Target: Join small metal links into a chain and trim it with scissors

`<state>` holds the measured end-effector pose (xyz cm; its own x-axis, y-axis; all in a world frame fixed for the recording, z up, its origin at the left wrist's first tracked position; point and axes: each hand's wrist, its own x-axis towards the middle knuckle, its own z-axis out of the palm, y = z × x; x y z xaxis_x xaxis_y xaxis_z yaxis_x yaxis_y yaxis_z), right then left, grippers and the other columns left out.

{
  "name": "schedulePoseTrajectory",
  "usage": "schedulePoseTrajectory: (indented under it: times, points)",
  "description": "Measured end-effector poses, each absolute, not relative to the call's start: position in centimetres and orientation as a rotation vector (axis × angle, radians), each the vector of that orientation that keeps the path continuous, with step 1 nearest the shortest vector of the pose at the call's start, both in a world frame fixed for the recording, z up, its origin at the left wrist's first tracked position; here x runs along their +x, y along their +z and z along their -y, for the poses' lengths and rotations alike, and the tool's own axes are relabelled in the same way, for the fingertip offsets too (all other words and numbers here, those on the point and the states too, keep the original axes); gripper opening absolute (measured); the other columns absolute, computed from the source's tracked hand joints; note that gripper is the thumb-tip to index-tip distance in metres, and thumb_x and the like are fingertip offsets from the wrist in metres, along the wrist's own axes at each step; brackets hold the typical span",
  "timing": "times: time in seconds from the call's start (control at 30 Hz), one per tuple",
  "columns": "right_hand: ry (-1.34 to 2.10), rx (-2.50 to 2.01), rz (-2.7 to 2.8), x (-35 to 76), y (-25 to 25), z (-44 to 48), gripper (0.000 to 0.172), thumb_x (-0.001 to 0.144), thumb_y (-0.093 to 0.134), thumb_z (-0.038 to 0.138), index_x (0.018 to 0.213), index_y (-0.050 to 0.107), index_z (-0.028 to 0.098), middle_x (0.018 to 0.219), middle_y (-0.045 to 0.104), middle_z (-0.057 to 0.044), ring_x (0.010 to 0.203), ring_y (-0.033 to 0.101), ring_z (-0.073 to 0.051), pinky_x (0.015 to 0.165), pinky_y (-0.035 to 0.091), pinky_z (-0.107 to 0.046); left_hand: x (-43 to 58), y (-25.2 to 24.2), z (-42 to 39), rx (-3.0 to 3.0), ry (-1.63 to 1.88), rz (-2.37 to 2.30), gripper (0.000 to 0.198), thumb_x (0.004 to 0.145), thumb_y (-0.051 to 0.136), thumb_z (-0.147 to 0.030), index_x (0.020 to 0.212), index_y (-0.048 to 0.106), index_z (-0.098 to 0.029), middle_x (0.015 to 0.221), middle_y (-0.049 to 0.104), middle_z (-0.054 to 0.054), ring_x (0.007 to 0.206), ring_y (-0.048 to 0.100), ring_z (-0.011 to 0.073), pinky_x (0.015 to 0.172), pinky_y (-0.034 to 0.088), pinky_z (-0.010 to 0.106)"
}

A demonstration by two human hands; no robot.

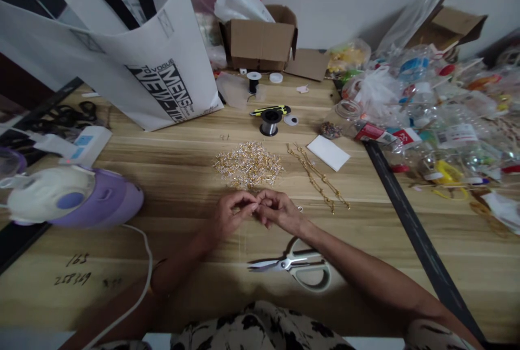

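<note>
My left hand (234,213) and my right hand (280,210) meet fingertip to fingertip above the wooden table. Both are closed in a pinch; what sits between the fingers is too small to make out. A faint thin thread seems to hang below my left hand. Just beyond the hands lies a loose heap of small gold and clear beads (248,164). Two gold chains (314,176) are stretched out to the right of the heap. Scissors (300,264) with pale handles lie under my right forearm, blades pointing left and slightly apart.
Behind the heap are a wire spool (270,122), a yellow box cutter (271,110) and a black thread spool (253,83). A white paper bag (162,68) and a cardboard box (260,41) stand farther back. Left sits a purple-and-white appliance (114,198) with a cord; plastic bottles (455,133) crowd the right.
</note>
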<state>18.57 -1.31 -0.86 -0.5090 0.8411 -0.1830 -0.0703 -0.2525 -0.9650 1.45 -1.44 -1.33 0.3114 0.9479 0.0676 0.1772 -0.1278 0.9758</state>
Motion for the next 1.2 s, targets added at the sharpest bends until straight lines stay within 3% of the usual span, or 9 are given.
schedulePoseTrajectory:
  times: [0.17,0.53,1.2]
  points:
    - [1.808,-0.967,1.352,18.8,-1.0,1.0,0.033,0.077,0.064,0.048,0.079,0.054,0.016,0.052,0.055,0.005,0.041,0.047,-0.006,0.04,0.042,-0.016,1.3,-1.4,1.0,1.289,0.898,-0.919,0.019,0.072,0.069,-0.028,0.084,0.061,-0.015,0.078,0.067,0.004,0.069,0.062,0.014,0.065,0.05,0.025]
    - [1.752,-0.979,1.343,18.7,-1.4,1.1,0.033,0.078,0.063,0.048,0.079,0.055,0.016,0.052,0.054,0.005,0.042,0.047,-0.006,0.041,0.042,-0.017,0.9,-1.3,0.5,1.213,0.838,-0.922,0.021,0.067,0.073,-0.02,0.083,0.061,-0.015,0.072,0.066,0.001,0.065,0.062,0.012,0.064,0.05,0.024]
    - [1.683,-0.972,1.35,18.6,-1.1,1.4,0.031,0.081,0.061,0.046,0.08,0.054,0.016,0.055,0.055,0.004,0.043,0.048,-0.006,0.041,0.042,-0.016,0.6,-1.4,0.5,1.229,0.687,-0.948,0.018,0.075,0.065,-0.029,0.077,0.065,-0.011,0.067,0.067,0.002,0.061,0.059,0.0109,0.063,0.048,0.022]
